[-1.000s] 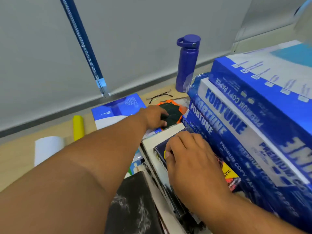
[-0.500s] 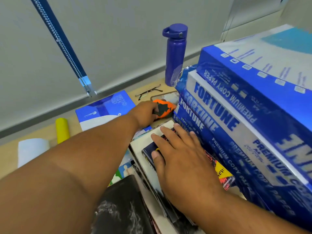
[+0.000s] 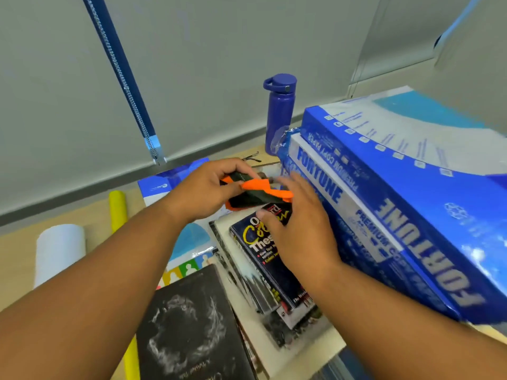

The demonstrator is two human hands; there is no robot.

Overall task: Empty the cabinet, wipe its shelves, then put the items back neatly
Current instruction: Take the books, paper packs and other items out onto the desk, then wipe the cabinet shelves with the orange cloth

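Up comes the cloth (image 3: 258, 192)! Orange-and-dark rag that lay on the desk (image 3: 16, 242) by the reams a sec ago is now off the surface, bunched in L hand (image 3: 203, 187). L fingers are curled round its left end, firm hold.

R hand (image 3: 299, 229) has left the cover of the thesaurus (image 3: 263, 259), where it was pressing. It now hovers at the rag's right end, fingers pretty straight and spread, nothing clamped in them. Whether the tips actually touch the fabric I can't tell, bit of blur there.

Cloth position: in the air above the far end of the thesaurus, just left of the Fortune paper reams (image 3: 384, 215), one hand on either side.

Thesaurus lies flat atop a stack of books, w/ a black book (image 3: 189, 325) nearer the camera, to the left.

Behind: blue bottle (image 3: 279, 113) upright at the far corner of the reams, specs (image 3: 251, 157) on the desk just beside it.

Far left: yellow roll (image 3: 118, 209) & white roll (image 3: 59, 250) lying near each other, well apart from the hands.
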